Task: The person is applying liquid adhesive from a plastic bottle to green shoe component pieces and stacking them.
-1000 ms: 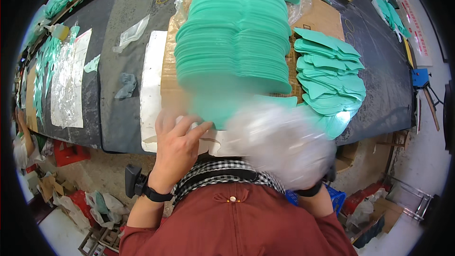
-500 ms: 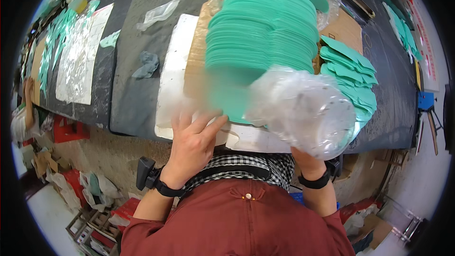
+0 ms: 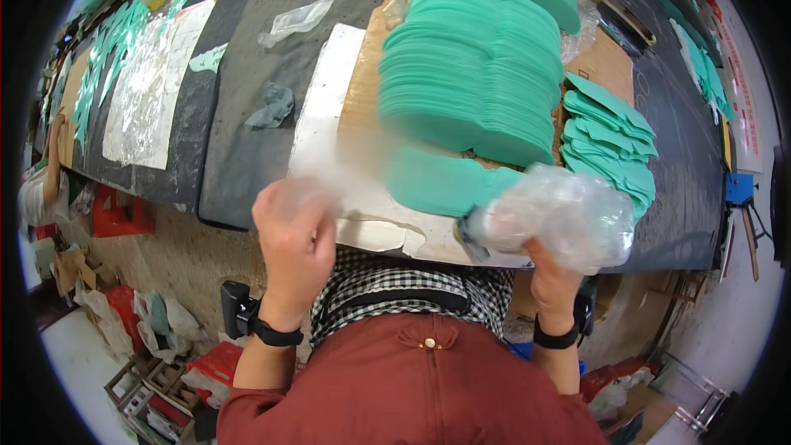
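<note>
My right hand [image 3: 550, 284] grips a crumpled bundle of clear plastic film [image 3: 568, 218] above the table's near edge. At the bundle's left end a dark, flat edge [image 3: 470, 239] of something sticks out; its kind is unclear. My left hand [image 3: 292, 243] is raised at the near left of the white board [image 3: 317, 107], fingers curled in and blurred at the tips. Whatever it may hold cannot be made out. Between the hands, a flat teal foam piece [image 3: 441, 185] lies on the board, in front of a tall stack of teal foam pieces [image 3: 470, 58].
Looser teal pieces [image 3: 610, 140] are piled right of the stack, on brown cardboard [image 3: 606, 53]. On the dark tabletop [image 3: 239, 165] lie a blue-grey rag [image 3: 272, 105] and a clear plastic scrap [image 3: 297, 21]. Another person's arm [image 3: 55, 156] shows at the far left.
My left hand has drawn back to the left off the flat teal piece, its fingers curling in. My right hand has turned the plastic bundle, uncovering more of that piece and a dark edge.
</note>
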